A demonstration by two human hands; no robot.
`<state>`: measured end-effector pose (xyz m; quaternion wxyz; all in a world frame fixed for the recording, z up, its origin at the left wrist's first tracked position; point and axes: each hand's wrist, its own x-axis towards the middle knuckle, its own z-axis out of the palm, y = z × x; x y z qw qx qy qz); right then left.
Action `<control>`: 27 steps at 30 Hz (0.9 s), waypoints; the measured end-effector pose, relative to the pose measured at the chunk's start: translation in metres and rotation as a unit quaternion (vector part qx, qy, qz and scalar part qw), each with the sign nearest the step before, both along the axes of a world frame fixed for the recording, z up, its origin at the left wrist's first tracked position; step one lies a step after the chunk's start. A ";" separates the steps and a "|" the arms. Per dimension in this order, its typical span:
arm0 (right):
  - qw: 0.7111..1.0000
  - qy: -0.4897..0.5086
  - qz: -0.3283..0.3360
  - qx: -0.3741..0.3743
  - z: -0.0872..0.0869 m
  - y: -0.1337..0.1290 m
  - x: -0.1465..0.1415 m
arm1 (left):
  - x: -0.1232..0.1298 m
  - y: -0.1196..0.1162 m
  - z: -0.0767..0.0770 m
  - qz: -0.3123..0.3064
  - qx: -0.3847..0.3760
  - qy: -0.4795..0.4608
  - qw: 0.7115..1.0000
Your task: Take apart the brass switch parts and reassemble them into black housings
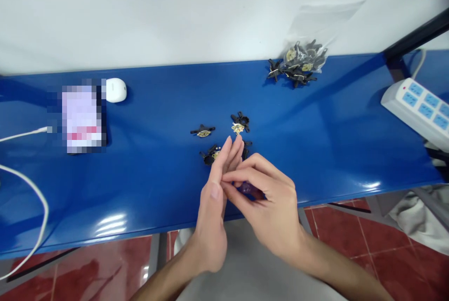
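My left hand (214, 202) is held on edge above the front of the blue table, its fingers stretched out and together, palm turned to the right. My right hand (270, 198) has thumb and forefinger pinched against the left palm; whatever is between the fingertips is too small to make out. Under its curled fingers shows part of a dark purple, glossy thing (250, 189), mostly hidden. Just beyond the fingertips lie small black plastic parts (242, 120) with a brass-coloured metal plate (237, 127). Another black part with a plate (203, 131) sits to the left, and black pieces (209, 156) lie partly behind my left hand.
A clear plastic bag (308, 55) of similar black parts stands at the back right, loose ones before it. A white power strip (417, 109) is at the right. On the left are a blurred-out phone (82, 118), a white earbud case (116, 90) and a white cable (44, 202).
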<state>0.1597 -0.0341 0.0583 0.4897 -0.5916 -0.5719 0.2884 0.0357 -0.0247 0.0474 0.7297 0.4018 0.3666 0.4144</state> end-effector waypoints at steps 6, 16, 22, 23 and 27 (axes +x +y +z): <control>0.998 0.059 -0.023 0.007 0.001 -0.005 0.000 | 0.005 -0.004 0.013 0.011 0.022 0.008 1.000; 0.998 0.052 -0.026 0.003 0.000 -0.006 0.002 | 0.003 0.000 0.016 -0.009 0.017 0.020 1.000; 0.999 0.022 -0.006 -0.028 -0.003 -0.003 0.006 | 0.006 0.004 0.014 0.022 0.031 0.061 0.997; 1.000 0.002 -0.013 -0.027 -0.003 0.000 0.010 | 0.007 0.004 0.013 0.044 0.051 0.069 0.995; 0.986 -0.151 -0.071 0.015 -0.010 0.021 0.037 | 0.006 0.001 -0.004 0.190 0.154 0.109 0.964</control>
